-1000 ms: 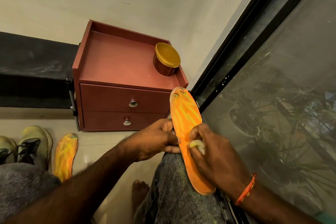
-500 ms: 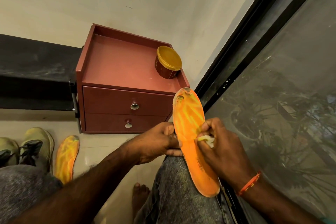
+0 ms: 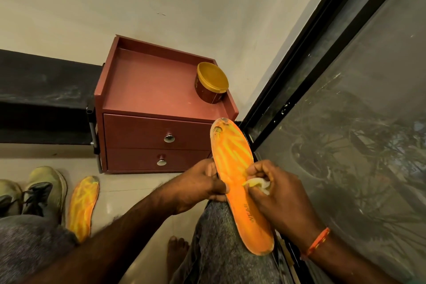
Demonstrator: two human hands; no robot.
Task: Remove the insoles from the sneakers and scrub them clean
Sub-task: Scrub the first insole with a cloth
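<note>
Orange insole point(image 3: 239, 182) lies on the knee; left hand point(image 3: 200, 185) grips its edge, right hand point(image 3: 276, 193) pinches a pale cloth point(image 3: 257, 184) against it.

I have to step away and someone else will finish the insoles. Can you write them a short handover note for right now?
Left hand grips the edge of the orange insole, which rests along the right knee.
Right hand pinches a small pale wipe against the middle of that insole.
The second insole lies on the floor beside the two sneakers, at the left.
A gold-lidded tub stands shut on the red drawer unit.
Done: both insoles are out of the sneakers.
Left: finish scrubbing this insole; its toe end looks worn and grimy. Then do the one on the floor, whose state I cannot judge.
</note>
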